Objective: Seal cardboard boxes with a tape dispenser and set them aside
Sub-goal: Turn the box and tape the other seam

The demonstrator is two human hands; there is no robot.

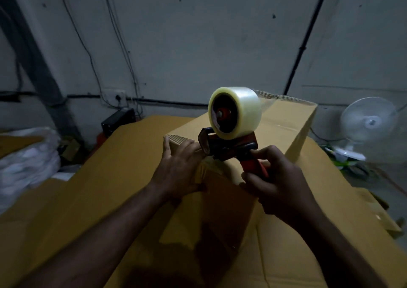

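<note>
- Right hand (279,184), lower right of centre: fingers clamped round the tape dispenser (229,147) handle.
- Left hand (178,166): fingers straight, pressing the cardboard box (288,124) near end.
- Dispenser on box top, frame centre.

A broad spread of flattened cardboard sheets (123,166) serves as the work surface, filling the view from 7 o'clock round to 4 o'clock. What holds the sheets up is hidden; it may be a table or a stack. Directly on them stands one long cardboard box (284,124), running from the centre out towards 1 o'clock. Smaller cardboard pieces (383,219) lie at the sheets' edge at 4 o'clock. Beyond that edge, at 3 o'clock, the floor (392,177) carries a white fan (370,122).
</note>
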